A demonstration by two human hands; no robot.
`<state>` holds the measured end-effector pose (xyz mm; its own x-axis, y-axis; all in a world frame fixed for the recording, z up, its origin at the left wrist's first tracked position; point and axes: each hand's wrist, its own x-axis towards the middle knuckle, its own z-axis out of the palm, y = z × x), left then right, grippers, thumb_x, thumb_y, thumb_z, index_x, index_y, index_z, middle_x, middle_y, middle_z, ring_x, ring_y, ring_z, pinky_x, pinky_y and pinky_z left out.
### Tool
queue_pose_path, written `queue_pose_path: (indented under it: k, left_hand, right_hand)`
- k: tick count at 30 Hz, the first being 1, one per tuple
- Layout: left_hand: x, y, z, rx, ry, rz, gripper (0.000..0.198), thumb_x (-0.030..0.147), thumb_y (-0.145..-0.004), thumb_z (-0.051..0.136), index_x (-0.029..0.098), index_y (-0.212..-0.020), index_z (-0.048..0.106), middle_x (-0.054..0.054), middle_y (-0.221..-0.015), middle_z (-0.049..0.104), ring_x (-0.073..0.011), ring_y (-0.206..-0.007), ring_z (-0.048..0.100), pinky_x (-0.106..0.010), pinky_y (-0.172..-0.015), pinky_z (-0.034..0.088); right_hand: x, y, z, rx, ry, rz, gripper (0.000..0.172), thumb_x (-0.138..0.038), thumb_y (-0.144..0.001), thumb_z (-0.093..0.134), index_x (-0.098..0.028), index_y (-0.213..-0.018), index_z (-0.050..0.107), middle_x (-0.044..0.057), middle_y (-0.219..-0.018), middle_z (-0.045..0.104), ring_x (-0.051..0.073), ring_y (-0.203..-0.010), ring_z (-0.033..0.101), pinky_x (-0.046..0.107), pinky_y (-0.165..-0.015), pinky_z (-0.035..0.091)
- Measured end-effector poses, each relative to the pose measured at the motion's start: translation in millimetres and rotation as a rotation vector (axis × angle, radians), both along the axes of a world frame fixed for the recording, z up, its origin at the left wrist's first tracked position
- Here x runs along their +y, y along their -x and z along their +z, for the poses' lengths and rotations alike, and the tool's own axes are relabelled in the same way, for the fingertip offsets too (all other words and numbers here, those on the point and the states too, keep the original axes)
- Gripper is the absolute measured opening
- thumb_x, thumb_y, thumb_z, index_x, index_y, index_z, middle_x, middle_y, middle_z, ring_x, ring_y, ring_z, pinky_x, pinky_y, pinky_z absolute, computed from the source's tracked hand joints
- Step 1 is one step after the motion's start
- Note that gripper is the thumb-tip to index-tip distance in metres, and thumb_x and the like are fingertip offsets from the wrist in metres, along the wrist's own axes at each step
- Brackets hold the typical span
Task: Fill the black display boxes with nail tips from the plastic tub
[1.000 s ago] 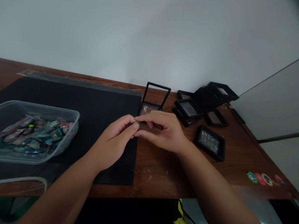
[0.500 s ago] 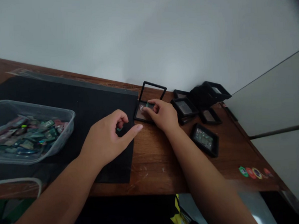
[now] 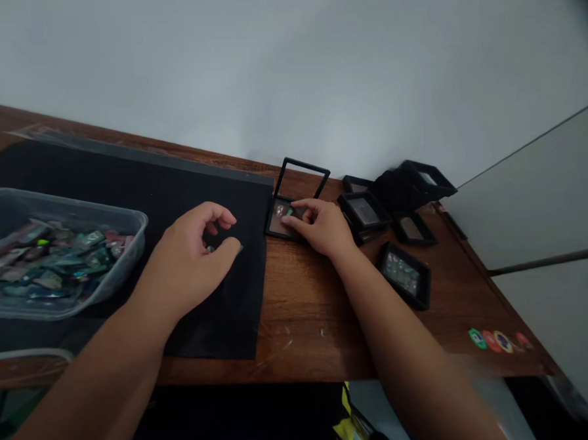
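Observation:
My right hand (image 3: 318,225) reaches into a black-framed display case (image 3: 276,226), its thumb and forefinger closed on a small green stone (image 3: 289,212). Beside the fingertips, a clear shiny stone (image 3: 279,211) lies on the case's film. The case's lid frame (image 3: 301,164) stands raised behind the hand. My left hand (image 3: 187,252) hovers over the black mat (image 3: 198,182), fingers curled and thumb apart, gripping nothing. A small shiny piece (image 3: 210,249) shows between its thumb and fingers, apparently on the mat.
To the left, a clear plastic tub (image 3: 139,231) holds many green and pink stones. Right of the case lie several black display cases (image 3: 364,210), one filled with stones (image 3: 401,272). Round coloured stickers (image 3: 500,340) are at the table's right front. A white wall (image 3: 217,66) rises behind.
My left hand has drawn back leftward, away from the case. My right hand stays at the case with the green stone; the view has shifted slightly.

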<state>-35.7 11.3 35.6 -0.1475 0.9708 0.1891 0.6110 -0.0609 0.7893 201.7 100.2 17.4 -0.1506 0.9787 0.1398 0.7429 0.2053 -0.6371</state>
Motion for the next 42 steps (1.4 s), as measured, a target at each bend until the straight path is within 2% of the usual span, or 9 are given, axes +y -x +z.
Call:
queue_pose_path:
  k: [3,5,7,10,17,23,30,42]
  left_hand:
    - [1.5,6.7,-1.4,-0.008,0.025,0.05,0.019,0.028,-0.078,0.067,0.029,-0.097,0.068,-0.001,-0.09,0.061,-0.0179,-0.062,0.05,-0.032,-0.058,0.038]
    - [2.9,12.2,-3.9,0.047,0.038,0.043,0.021,0.029,-0.077,0.067,0.029,-0.098,0.069,-0.003,-0.092,0.064,-0.021,-0.067,0.054,-0.033,-0.06,0.038]
    - [4.1,17.4,-7.4,0.124,0.067,-0.019,0.022,0.032,-0.078,0.068,0.028,-0.1,0.069,-0.006,-0.095,0.067,-0.0276,-0.081,0.06,-0.036,-0.066,0.041]
    - [4.5,22.6,-12.3,0.222,0.129,-0.114,0.029,0.038,-0.077,0.068,0.027,-0.105,0.068,-0.01,-0.104,0.069,-0.0364,-0.1,0.061,-0.042,-0.079,0.044]
    - [2.3,22.5,-18.1,0.376,0.168,-0.232,0.039,0.039,-0.078,0.061,0.026,-0.115,0.063,-0.014,-0.123,0.064,-0.0444,-0.117,0.053,-0.054,-0.094,0.042]
    - [2.3,17.2,-15.0,0.432,0.219,-0.214,0.041,0.043,-0.08,0.056,0.023,-0.116,0.061,-0.016,-0.126,0.061,-0.045,-0.119,0.053,-0.059,-0.098,0.044]
    - [1.2,13.7,-9.7,0.49,0.238,-0.215,0.041,0.046,-0.089,0.048,0.021,-0.119,0.058,-0.014,-0.124,0.059,-0.0383,-0.115,0.054,-0.058,-0.101,0.045]
    - [0.2,13.4,-11.7,0.502,0.222,-0.202,0.042,0.051,-0.09,0.048,0.022,-0.118,0.058,-0.014,-0.12,0.059,-0.0373,-0.113,0.054,-0.056,-0.1,0.046]
  right_hand:
    - [1.0,-2.4,0.4,0.021,0.008,0.005,0.036,-0.044,-0.08,0.079,-0.02,-0.106,0.079,-0.004,-0.065,0.064,0.014,-0.06,0.056,0.027,-0.059,0.039]
    - [0.9,-2.7,1.8,0.02,0.02,-0.005,0.034,-0.042,-0.08,0.079,-0.019,-0.105,0.079,-0.004,-0.064,0.063,0.013,-0.059,0.055,0.027,-0.058,0.038]
    - [0.3,-2.1,2.9,0.023,0.036,-0.022,0.033,-0.039,-0.08,0.078,-0.018,-0.104,0.08,-0.003,-0.064,0.062,0.013,-0.057,0.054,0.027,-0.057,0.038]
    - [-0.7,-0.6,3.0,0.029,0.041,-0.043,0.031,-0.038,-0.08,0.077,-0.018,-0.103,0.081,-0.003,-0.064,0.063,0.013,-0.057,0.054,0.028,-0.057,0.038]
    - [-1.9,1.3,1.6,0.017,0.039,-0.028,0.03,-0.036,-0.082,0.075,-0.019,-0.106,0.081,-0.002,-0.065,0.064,0.013,-0.059,0.055,0.028,-0.057,0.039]
    - [-2.8,1.7,3.7,-0.024,0.037,-0.016,0.028,-0.033,-0.085,0.073,-0.023,-0.11,0.08,-0.003,-0.068,0.064,0.014,-0.062,0.057,0.028,-0.06,0.04]
    - [-4.1,3.0,5.4,-0.084,0.053,0.007,0.029,-0.035,-0.087,0.071,-0.026,-0.113,0.079,-0.001,-0.073,0.067,0.015,-0.065,0.057,0.028,-0.059,0.037]
    - [-4.9,2.8,5.8,-0.066,0.054,0.024,0.034,-0.035,-0.082,0.073,-0.023,-0.114,0.078,-0.002,-0.069,0.065,0.015,-0.064,0.056,0.029,-0.059,0.039]
